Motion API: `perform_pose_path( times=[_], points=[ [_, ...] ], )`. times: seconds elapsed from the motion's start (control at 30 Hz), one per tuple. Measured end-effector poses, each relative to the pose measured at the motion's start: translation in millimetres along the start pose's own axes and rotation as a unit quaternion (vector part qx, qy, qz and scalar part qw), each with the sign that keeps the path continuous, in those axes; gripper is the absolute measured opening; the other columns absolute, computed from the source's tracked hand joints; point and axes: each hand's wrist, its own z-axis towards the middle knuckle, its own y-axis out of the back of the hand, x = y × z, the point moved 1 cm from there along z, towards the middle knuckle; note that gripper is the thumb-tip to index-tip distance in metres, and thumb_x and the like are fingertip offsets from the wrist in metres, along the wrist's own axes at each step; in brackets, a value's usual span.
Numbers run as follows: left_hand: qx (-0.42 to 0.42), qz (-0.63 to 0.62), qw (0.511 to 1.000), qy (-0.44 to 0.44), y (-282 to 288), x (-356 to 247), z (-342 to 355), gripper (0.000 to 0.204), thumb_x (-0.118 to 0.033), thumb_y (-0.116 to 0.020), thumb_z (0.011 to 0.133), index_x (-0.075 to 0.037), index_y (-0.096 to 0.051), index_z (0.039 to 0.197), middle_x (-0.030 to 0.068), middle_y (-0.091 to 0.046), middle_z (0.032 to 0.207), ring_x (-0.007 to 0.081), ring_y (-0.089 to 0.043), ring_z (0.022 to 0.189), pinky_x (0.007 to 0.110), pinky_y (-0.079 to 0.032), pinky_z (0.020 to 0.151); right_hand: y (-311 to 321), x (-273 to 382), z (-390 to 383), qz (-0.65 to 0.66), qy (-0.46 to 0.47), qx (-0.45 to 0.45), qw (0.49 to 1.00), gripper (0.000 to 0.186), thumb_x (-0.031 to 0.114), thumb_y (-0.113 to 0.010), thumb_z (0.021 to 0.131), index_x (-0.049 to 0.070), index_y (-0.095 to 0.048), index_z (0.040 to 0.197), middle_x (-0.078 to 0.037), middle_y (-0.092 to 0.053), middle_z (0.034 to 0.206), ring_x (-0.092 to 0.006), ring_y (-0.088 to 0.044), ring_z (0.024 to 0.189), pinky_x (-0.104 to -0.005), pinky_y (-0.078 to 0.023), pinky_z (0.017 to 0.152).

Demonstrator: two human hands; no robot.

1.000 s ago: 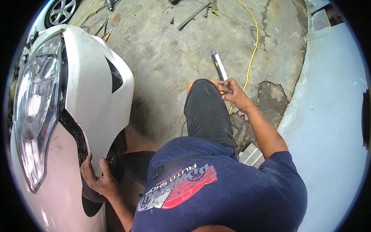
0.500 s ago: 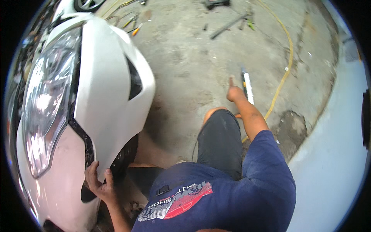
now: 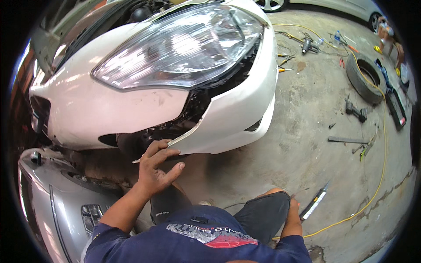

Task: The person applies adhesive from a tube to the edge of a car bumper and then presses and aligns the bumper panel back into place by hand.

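A white front bumper [image 3: 232, 118] has come away from the white fender [image 3: 131, 109], leaving a dark gap below the clear headlight [image 3: 188, 48]. My left hand [image 3: 158, 168] has its fingers hooked over the bumper's loose rear edge, thumb apart from it. Beside my bent right knee is my right hand [image 3: 294, 208], mostly hidden by the leg, so its grip does not show. Close to it lies a white and black tube with a pointed nozzle [image 3: 315, 203], on or just above the floor.
A grey car [image 3: 66, 201] stands close at left. A yellow hose [image 3: 382, 171] curves over the concrete at right. Beyond lie a tyre [image 3: 365, 79], a power tool [image 3: 356, 111], a metal bar [image 3: 347, 140] and a heat gun-like tool [image 3: 307, 45]. Another person [image 3: 388, 37] is at far right.
My view has swung left toward the car. The gap between bumper and fender looks wider at my left hand. My right hand has drawn back from pointing forward to beside my knee.
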Motion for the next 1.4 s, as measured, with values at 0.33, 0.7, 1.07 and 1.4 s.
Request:
perform_pose_path(
  times=[0.33,0.7,1.07,1.4],
  points=[
    [0.007,-0.072,0.997,-0.027,12,23,3,0.037,-0.019,-0.093,0.082,-0.004,-0.082,0.114,0.0198,-0.071,0.129,0.0356,-0.074,0.119,0.043,-0.062,0.098,176,81,-18,0.351,0.145,0.132,0.916,0.051,0.033,-0.064,0.111,0.009,-0.062,0.156,-0.013,-0.079,0.119,-0.0262,-0.076,0.104,-0.0437,-0.061,0.091],
    [0.032,-0.107,0.992,-0.060,18,66,1,0.041,-0.036,-0.095,0.084,-0.012,-0.085,0.116,0.0200,-0.069,0.139,0.0399,-0.067,0.131,0.051,-0.055,0.111,258,359,-213,0.685,0.344,0.117,0.631,0.100,0.066,-0.056,0.112,0.006,-0.015,0.180,-0.033,-0.034,0.172,-0.0467,-0.044,0.156,-0.0605,-0.043,0.125],
    [0.037,-0.169,0.960,-0.221,24,106,-6,0.037,-0.035,-0.090,0.089,-0.010,-0.080,0.114,0.0151,-0.066,0.132,0.0352,-0.066,0.132,0.062,-0.045,0.121,271,410,-239,0.724,0.253,0.097,0.634,0.126,0.083,-0.056,0.101,0.015,0.014,0.181,-0.037,0.000,0.182,-0.0554,-0.011,0.170,-0.0780,-0.022,0.131],
    [-0.076,-0.105,0.973,-0.191,93,197,-45,0.046,-0.025,-0.096,0.078,-0.008,-0.077,0.116,0.0112,-0.069,0.112,0.0302,-0.070,0.105,0.050,-0.055,0.095,263,423,-228,0.711,0.226,0.052,0.664,0.131,0.092,-0.058,0.093,0.021,0.006,0.182,-0.036,-0.014,0.182,-0.0552,-0.026,0.166,-0.0817,-0.024,0.126]
  ],
)
